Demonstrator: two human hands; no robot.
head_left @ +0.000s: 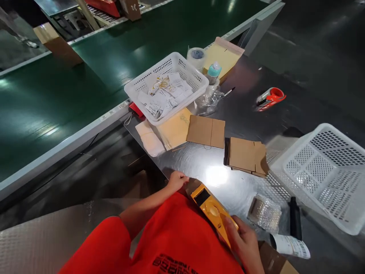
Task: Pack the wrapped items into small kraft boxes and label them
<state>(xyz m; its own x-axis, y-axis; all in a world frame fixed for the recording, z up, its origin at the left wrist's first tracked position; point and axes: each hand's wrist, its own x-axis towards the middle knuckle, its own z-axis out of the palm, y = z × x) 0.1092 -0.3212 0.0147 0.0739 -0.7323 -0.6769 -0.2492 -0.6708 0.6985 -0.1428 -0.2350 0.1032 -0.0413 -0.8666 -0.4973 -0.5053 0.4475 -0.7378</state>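
Near my waist, my right hand [242, 238] grips the lower end of a long yellow box [212, 209]. The box has a dark rectangular panel near its upper end and a pale rounded shape below that. A brown cardboard flap [194, 185] stands out from the upper end. My left hand [177, 181] is beside this flap with thumb and forefinger pinched together; whether they hold the flap's edge or something small, I cannot make out. To the right of the box lies a bubble-wrapped packet [264, 213] on the metal table [182, 160].
Flat cardboard pieces [205, 131] and folded cardboard boxes [245, 155] lie ahead. A white basket [167, 120] holds paper slips. Another white basket [327, 201] stands right, near a label roll [293, 245]. A red tape dispenser [270, 99] lies farther back. A green conveyor [105, 76] runs behind.
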